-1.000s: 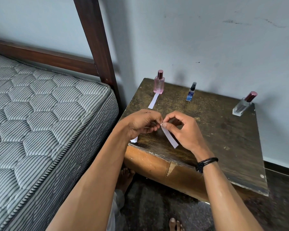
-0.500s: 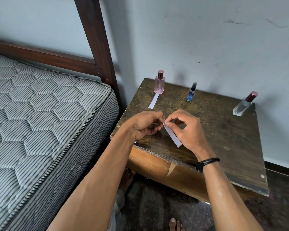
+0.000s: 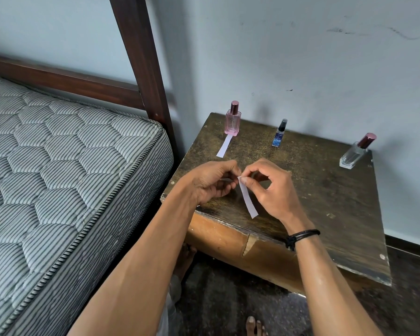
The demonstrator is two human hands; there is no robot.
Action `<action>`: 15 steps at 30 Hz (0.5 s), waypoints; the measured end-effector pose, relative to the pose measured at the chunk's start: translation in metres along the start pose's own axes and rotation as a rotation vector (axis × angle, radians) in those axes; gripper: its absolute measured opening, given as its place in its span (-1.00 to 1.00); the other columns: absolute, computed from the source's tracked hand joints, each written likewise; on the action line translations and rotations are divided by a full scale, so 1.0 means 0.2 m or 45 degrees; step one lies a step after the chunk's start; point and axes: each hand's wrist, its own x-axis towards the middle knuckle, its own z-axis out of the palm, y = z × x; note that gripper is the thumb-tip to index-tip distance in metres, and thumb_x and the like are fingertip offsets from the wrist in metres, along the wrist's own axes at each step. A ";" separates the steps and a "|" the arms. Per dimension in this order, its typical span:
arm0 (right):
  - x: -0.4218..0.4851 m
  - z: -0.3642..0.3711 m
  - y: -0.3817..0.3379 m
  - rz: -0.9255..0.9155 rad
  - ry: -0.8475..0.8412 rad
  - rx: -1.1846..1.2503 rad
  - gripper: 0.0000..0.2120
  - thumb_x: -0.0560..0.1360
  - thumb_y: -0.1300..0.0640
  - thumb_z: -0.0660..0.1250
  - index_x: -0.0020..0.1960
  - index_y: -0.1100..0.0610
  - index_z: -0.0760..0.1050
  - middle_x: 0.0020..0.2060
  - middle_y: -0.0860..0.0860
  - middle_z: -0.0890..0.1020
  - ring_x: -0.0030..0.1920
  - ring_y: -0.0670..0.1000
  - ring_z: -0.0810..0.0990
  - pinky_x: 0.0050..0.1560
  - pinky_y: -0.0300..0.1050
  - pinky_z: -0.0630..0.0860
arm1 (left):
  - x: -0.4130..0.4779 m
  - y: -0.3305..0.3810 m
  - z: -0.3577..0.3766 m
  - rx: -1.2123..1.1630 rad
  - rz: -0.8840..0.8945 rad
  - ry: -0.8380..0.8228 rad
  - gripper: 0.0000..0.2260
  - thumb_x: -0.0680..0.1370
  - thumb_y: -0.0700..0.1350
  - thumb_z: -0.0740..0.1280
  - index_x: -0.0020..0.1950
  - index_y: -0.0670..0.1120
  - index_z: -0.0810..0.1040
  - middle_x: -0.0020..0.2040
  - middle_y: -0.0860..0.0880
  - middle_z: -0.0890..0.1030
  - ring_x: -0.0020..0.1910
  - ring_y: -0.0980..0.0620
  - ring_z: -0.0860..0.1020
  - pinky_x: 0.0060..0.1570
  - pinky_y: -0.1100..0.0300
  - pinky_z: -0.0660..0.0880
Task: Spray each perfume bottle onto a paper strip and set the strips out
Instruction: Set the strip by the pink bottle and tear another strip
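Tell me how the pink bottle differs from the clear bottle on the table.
The pink bottle has rose-tinted glass; the clear bottle is colourless. A paper strip lies before the pink bottle; none lies before the clear bottle. Both stand at the table's back edge and have metallic reddish caps.

Three bottles stand along the back edge of the table, against the wall: the left bottle near the back left corner, the middle bottle to its right, and the right bottle at the back right corner. A flat strip lies on the table directly before the left bottle. The left hand and right hand pinch the held strip over the front left area; the mattress lies left of the table, with the bedpost between them.
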 end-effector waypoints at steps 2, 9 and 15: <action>0.00 0.00 0.00 0.122 -0.023 0.132 -0.92 0.52 0.31 0.50 -0.05 0.16 0.65 -0.11 -0.08 0.68 -0.07 -0.02 0.66 0.00 0.01 0.64 | -0.01 0.01 -0.01 0.019 0.006 -0.033 -0.94 0.47 -0.20 0.40 -0.19 -0.08 0.63 -0.27 -0.02 0.60 -0.37 0.14 0.52 -0.29 0.32 0.46; 0.01 -0.02 0.00 0.348 -0.064 0.410 -0.90 0.51 0.35 0.49 -0.08 0.18 0.66 -0.13 0.00 0.73 -0.08 0.07 0.73 -0.02 0.01 0.69 | -0.01 0.00 0.00 0.115 0.110 -0.011 -0.91 0.44 -0.23 0.39 -0.23 -0.08 0.66 -0.28 -0.04 0.60 -0.37 0.13 0.52 -0.28 0.32 0.46; 0.03 0.00 -0.01 0.468 0.053 0.473 -0.87 0.45 0.32 0.53 -0.16 0.11 0.70 -0.21 -0.02 0.74 -0.19 -0.08 0.66 -0.10 -0.21 0.57 | -0.02 0.01 -0.02 0.167 0.157 -0.045 -0.89 0.46 -0.20 0.42 -0.24 -0.06 0.70 -0.25 -0.05 0.65 -0.30 0.10 0.58 -0.23 0.30 0.52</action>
